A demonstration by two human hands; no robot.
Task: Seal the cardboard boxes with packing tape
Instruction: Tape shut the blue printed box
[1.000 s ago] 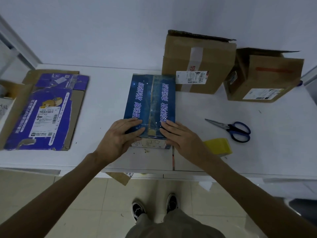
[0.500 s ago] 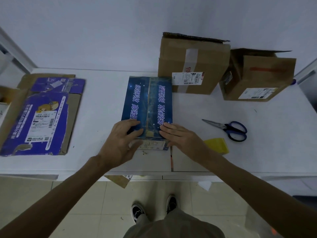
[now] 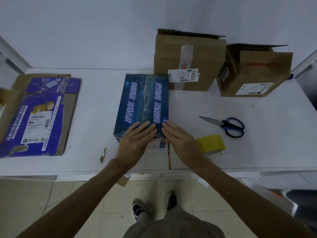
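Both hands lie flat with straight fingers: left hand (image 3: 135, 141) and right hand (image 3: 178, 140) press side by side on the near end of the blue box (image 3: 137, 100), which lies flaps-closed in the middle of the white table (image 3: 96, 103). Yellow packing tape (image 3: 212, 144) sits just beside the right wrist, with blue-handled scissors (image 3: 226, 125) a little beyond it. Two brown cardboard boxes (image 3: 188, 60) stand at the far edge, one touching the blue box's far right corner. A flattened purple carton (image 3: 39, 115) lies well apart at left
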